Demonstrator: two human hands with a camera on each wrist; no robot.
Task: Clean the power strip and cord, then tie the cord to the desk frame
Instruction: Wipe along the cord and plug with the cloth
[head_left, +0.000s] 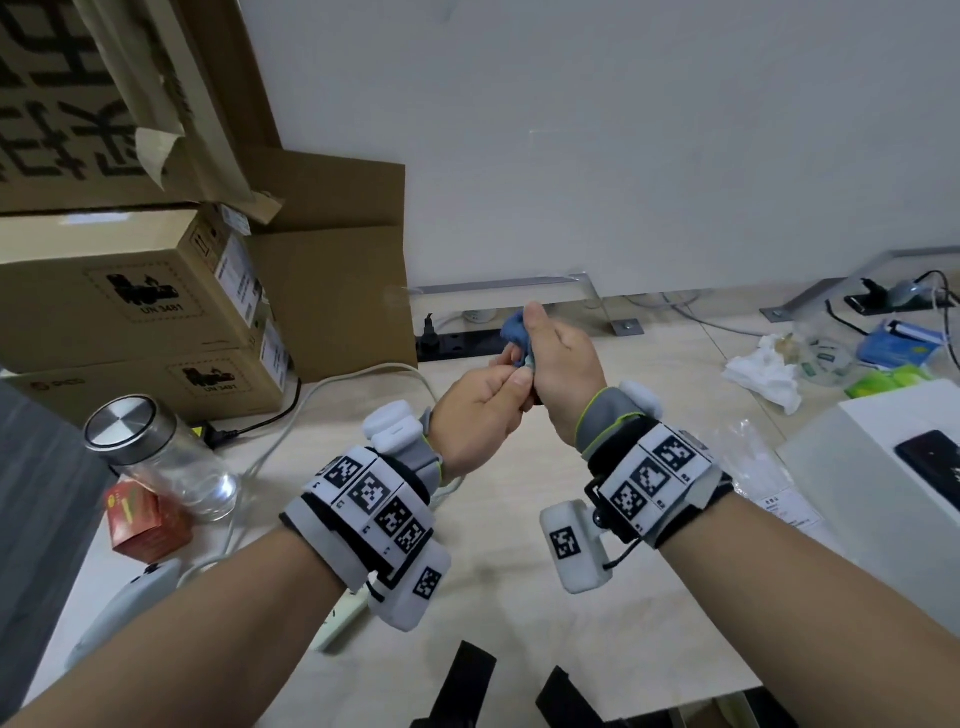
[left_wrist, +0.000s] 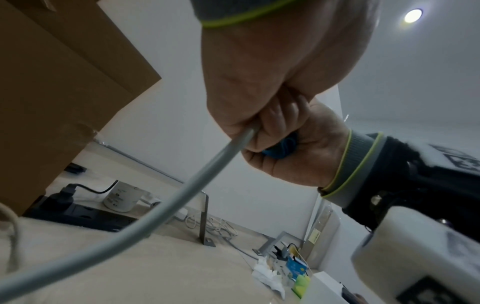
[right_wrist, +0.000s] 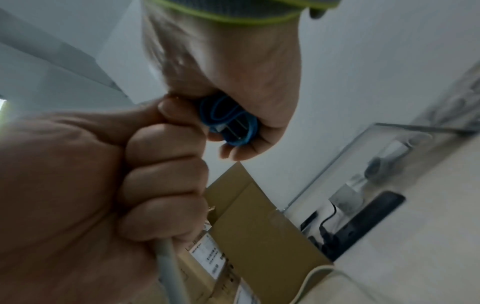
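Both forearms fill the lower half of the head view, each strapped with a marker-covered wrist band. Just above the frame's centre the left hand (head_left: 480, 397) is curled in a fist round the grey cord (left_wrist: 166, 207), which leaves the fist and sags to the lower left in the left wrist view. The right hand (head_left: 558, 358) sits touching it, fingers closed round a bunched blue cloth (head_left: 514, 332); in the right wrist view two metal plug prongs (right_wrist: 237, 128) show inside the folds. A pale cord (head_left: 270, 447) trails down the desk (head_left: 649, 597) toward the lower left of the head view, where a white power strip (head_left: 345, 621) peeks out beneath the left wrist. A glass jar (head_left: 156, 457) with a metal lid stands at left, below stacked cardboard boxes (head_left: 130, 312). A black power strip (head_left: 457, 345) lies behind the hands, against the white partition.
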